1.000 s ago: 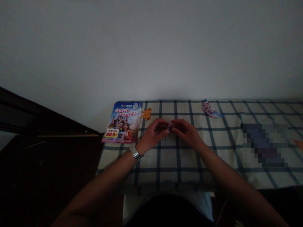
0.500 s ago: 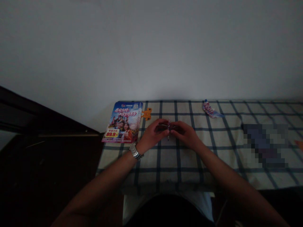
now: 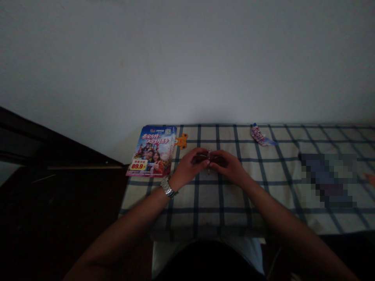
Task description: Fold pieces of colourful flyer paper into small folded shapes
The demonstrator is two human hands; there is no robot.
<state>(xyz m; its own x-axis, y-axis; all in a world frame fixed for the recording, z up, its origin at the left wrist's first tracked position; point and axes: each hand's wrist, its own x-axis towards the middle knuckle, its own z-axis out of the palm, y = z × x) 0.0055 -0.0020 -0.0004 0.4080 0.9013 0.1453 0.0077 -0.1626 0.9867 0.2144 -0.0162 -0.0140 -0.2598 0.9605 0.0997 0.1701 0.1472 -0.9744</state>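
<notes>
My left hand (image 3: pixel 191 163), with a metal watch (image 3: pixel 168 187) on its wrist, and my right hand (image 3: pixel 227 164) meet above the checked tablecloth. Between their fingertips, they pinch a small, narrow piece of patterned paper (image 3: pixel 209 154), seen nearly edge-on. Fingers cover most of it, so its full shape is hidden. Left of my hands lies a stack of printed flyers (image 3: pixel 150 152), blue at the top and pink at the bottom. Farther back on the right rests a red, white and blue bundle (image 3: pixel 258 135) that looks like folded paper with a bluish tail.
An orange bear-shaped item (image 3: pixel 182 141) lies beside the flyers. A blurred-out dark object (image 3: pixel 326 179) is on the right of the tablecloth (image 3: pixel 234 199), and an orange corner (image 3: pixel 371 178) shows at the far right. The wall (image 3: pixel 205 70) rises directly behind the table.
The paper between my fingertips has shifted slightly, showing less above them. Both hands stay in almost the same place, and everything else is still.
</notes>
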